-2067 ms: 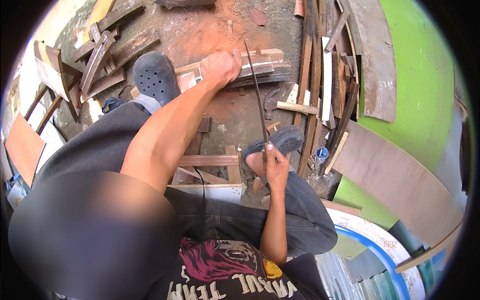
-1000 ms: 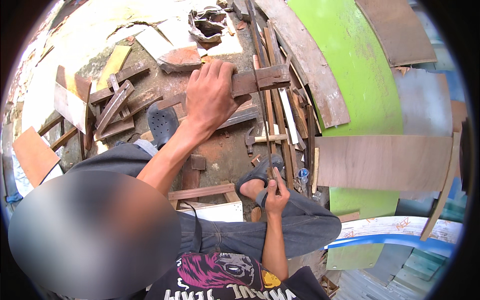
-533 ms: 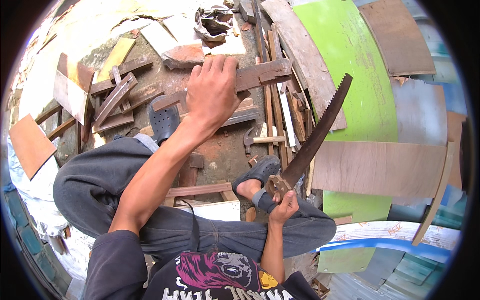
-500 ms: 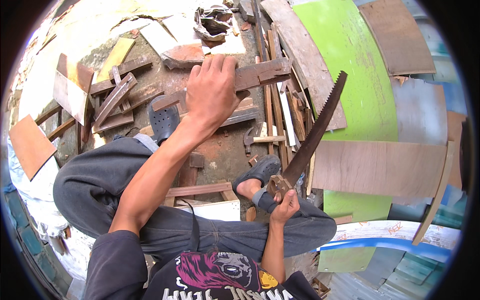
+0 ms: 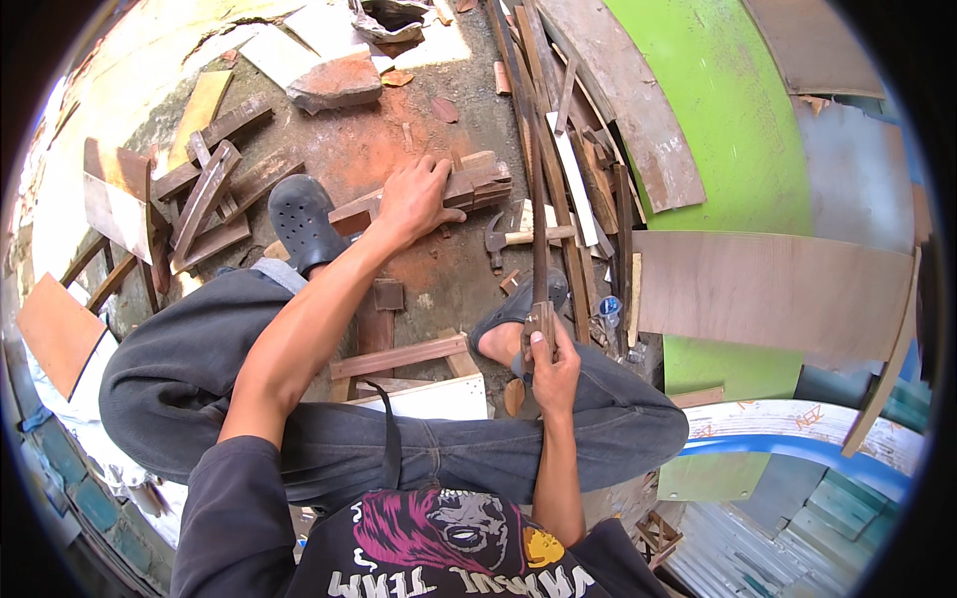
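My left hand [image 5: 415, 202] is closed over a brown piece of wood [image 5: 483, 185], low over the ground beyond my feet. Other wood lies right beneath it, and I cannot tell whether the two touch. In my right hand [image 5: 556, 374] is the handle of a handsaw [image 5: 539, 321], gripped in front of my right knee. The narrow dark blade stands nearly edge-on and points away from me, apart from the held wood. A claw hammer [image 5: 495, 239] with a wooden handle lies between the held wood and my right foot.
A small wooden frame with a white panel [image 5: 439, 401] sits between my legs. Wood offcuts [image 5: 214, 194] are heaped at the left, and long strips [image 5: 573, 269] lie at the right. Beyond are a broken brick slab [image 5: 337, 82], a green board [image 5: 733, 130] and a plywood sheet [image 5: 773, 289].
My left hand has lowered the piece of wood toward the ground and nearer me. The saw has swung left, from slanting rightward to pointing straight away, its blade turned edge-on.
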### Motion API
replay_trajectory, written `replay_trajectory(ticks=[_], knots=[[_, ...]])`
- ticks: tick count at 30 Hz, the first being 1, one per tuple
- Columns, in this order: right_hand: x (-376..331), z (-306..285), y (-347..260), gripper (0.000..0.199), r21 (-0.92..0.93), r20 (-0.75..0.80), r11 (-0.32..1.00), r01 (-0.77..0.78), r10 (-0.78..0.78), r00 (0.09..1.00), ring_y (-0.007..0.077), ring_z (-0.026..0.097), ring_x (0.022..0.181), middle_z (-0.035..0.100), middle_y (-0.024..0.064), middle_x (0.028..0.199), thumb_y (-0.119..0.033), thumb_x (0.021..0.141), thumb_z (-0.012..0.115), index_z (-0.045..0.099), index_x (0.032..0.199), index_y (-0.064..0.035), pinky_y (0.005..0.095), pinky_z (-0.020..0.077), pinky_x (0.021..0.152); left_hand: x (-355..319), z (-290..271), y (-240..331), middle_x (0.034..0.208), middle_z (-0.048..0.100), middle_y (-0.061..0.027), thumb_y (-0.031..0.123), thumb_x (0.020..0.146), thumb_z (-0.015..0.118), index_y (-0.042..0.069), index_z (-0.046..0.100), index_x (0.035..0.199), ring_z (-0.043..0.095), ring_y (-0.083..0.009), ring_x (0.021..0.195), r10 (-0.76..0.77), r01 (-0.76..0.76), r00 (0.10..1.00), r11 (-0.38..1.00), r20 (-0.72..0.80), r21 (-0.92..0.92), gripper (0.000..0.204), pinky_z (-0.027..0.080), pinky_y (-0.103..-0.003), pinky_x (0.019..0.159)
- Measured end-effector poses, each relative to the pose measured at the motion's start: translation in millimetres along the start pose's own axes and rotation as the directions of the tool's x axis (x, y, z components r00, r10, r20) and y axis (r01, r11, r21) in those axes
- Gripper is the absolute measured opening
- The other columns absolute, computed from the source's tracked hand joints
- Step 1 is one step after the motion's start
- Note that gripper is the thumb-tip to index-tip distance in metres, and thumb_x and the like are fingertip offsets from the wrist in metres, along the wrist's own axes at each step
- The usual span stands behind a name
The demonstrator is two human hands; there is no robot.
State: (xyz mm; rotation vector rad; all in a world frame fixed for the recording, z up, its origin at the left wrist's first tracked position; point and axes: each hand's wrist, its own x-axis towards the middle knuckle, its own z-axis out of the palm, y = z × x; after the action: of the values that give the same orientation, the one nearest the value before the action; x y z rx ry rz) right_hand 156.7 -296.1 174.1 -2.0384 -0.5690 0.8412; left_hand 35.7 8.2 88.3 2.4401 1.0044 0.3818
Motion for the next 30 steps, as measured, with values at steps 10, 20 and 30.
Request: replay_trajectory(ticks=[10, 20, 30], knots=[[37.8, 38.7, -10.4, 0.046, -0.058, 0.044, 0.994, 0.098, -0.095, 0.994, 0.0244, 0.073, 0.095, 0.072, 0.0223, 0.117, -0.015, 0.098, 0.063, 0.058, 0.137, 0.0077, 0.0319, 0.0536, 0.085, 15.1, 68.2, -53.4, 0.110, 0.066, -0.0175, 0.060, 0.076, 0.077, 0.009, 0.064, 0.123, 0.065, -0.0387, 0.106, -0.053, 0.041, 0.968, 0.998, 0.243, 0.054, 0.071, 0.054, -0.050, 0.086], [46.4, 49.4, -7.5, 0.043, -0.095, 0.063, 0.991, 0.094, -0.088, 0.994, 0.0236, 0.072, 0.100, 0.073, 0.0243, 0.112, -0.015, 0.098, 0.062, 0.060, 0.134, 0.0076, 0.0309, 0.0538, 0.088, 24.5, 56.5, -47.3, 0.124, 0.063, -0.0194, 0.058, 0.083, 0.072, 0.006, 0.054, 0.136, 0.062, -0.0397, 0.113, -0.103, 0.050, 0.935, 0.986, 0.340, 0.162, 0.076, 0.052, -0.051, 0.092], [38.6, 40.7, -15.2, 0.041, -0.139, 0.077, 0.986, 0.097, -0.087, 0.993, 0.0250, 0.072, 0.100, 0.073, 0.0254, 0.111, -0.013, 0.097, 0.063, 0.062, 0.131, 0.0080, 0.0321, 0.0540, 0.088, 2.8, 73.1, -37.6, 0.124, 0.059, -0.0146, 0.045, 0.074, 0.080, 0.007, 0.053, 0.131, 0.060, -0.0335, 0.118, -0.129, 0.064, 0.951, 0.971, 0.282, 0.229, 0.074, 0.052, -0.047, 0.092]])
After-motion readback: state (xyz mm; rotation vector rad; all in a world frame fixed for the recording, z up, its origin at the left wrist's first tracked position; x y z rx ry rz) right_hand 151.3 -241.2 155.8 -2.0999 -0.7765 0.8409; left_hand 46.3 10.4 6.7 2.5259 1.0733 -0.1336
